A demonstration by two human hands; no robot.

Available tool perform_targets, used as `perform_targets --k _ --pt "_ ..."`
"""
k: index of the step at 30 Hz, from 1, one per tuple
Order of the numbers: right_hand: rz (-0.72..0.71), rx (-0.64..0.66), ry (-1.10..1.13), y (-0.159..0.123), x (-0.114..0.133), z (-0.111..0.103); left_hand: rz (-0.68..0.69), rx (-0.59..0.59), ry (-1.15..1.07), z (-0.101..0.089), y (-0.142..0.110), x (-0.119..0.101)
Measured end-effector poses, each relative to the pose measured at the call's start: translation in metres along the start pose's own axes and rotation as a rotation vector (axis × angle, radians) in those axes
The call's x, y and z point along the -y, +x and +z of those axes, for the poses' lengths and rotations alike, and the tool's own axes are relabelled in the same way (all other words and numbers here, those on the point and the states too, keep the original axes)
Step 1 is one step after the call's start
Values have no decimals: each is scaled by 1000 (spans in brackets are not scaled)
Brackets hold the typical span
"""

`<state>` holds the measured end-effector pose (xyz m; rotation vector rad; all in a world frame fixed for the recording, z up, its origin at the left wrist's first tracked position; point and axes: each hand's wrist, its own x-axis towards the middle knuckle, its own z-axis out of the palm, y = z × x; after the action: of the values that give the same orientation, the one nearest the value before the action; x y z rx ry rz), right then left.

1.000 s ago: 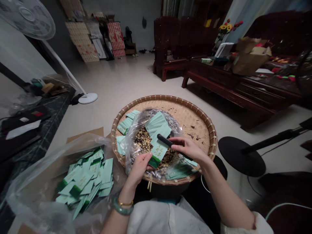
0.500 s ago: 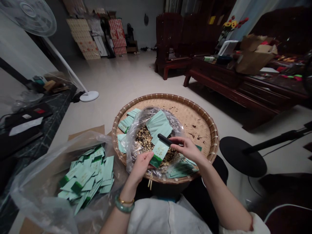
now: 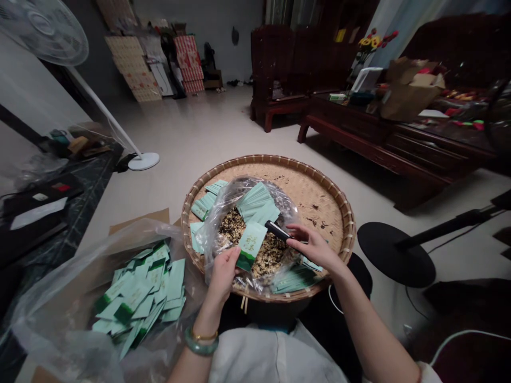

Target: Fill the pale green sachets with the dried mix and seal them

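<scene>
Pale green with a dark green base, a flat rectangular packet [image 3: 252, 243] is being held tilted over a clear plastic bag [image 3: 217, 214] of dried brown-and-yellow flakes [image 3: 275, 260]. The person's left hand [image 3: 224, 269] is pinching the packet by its lower left edge, fingers narrow around it. The right hand [image 3: 314, 249] is holding a black stick-shaped tool [image 3: 277, 230], its fingers gripping the near end; the tool's tip is pointing near the packet's upper right corner. Beyond the packet, a fanned stack of pale green packets [image 3: 256, 202] is lying inside the bag. A round woven bamboo tray [image 3: 297, 180] is carrying this bag; at left, a translucent plastic sack [image 3: 43, 311] is containing loose green packets [image 3: 149, 287].
</scene>
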<state>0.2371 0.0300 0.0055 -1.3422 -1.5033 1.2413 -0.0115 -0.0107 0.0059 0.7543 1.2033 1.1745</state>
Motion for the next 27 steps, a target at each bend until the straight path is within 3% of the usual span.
perform_targets --k 3,7,10,14,20,24,27 --pt "-90 -17 -175 -4 -4 -1 45 -64 -42 2 -1 -1" --pt "-230 85 -463 -6 -3 2 76 -74 -19 2 -4 1" --pt "-272 42 -522 -4 3 9 118 -85 61 2 -5 3" --pt "-225 -120 -293 -1 22 27 181 -75 236 4 -7 2" --pt "-249 -184 -174 1 38 57 196 -4 315 12 -14 -7" --pt "-201 -202 -45 3 30 61 63 31 236 11 -18 -7" --pt "-50 -180 149 8 23 55 48 -101 -67 8 -19 -9"
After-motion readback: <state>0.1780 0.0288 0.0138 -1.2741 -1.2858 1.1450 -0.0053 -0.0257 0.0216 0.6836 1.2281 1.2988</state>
